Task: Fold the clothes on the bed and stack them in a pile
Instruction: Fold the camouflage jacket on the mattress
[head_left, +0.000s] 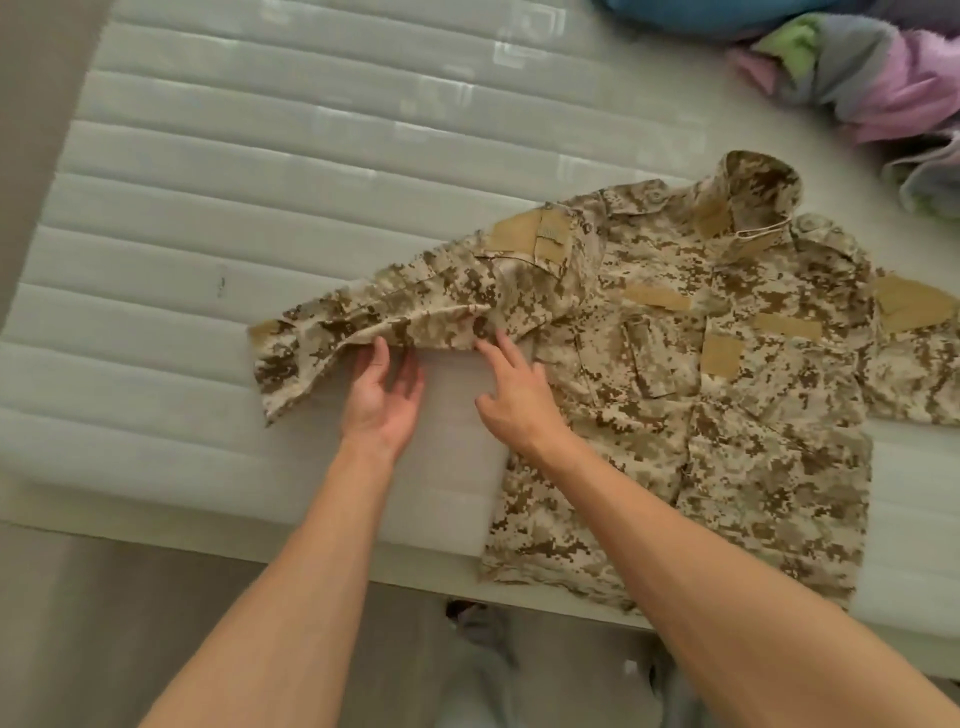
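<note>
A desert-camouflage jacket (701, 395) lies front-up on the white quilted mattress (260, 182), collar toward the far side. Its left sleeve (395, 312) stretches out toward the left, its lower edge lifted slightly. My left hand (382, 397) is palm-up below that sleeve, fingers straight, with the fingertips touching the sleeve's lower edge. My right hand (511, 389) reaches in beside it, its straight fingers touching the cloth near the armpit. The jacket's right sleeve (914, 358) runs off the right edge of the view.
A heap of unfolded clothes (857, 73) in pink, green, grey and blue lies at the far right of the mattress. The mattress's near edge (311, 551) runs across below my hands, with the floor (130, 623) beneath it.
</note>
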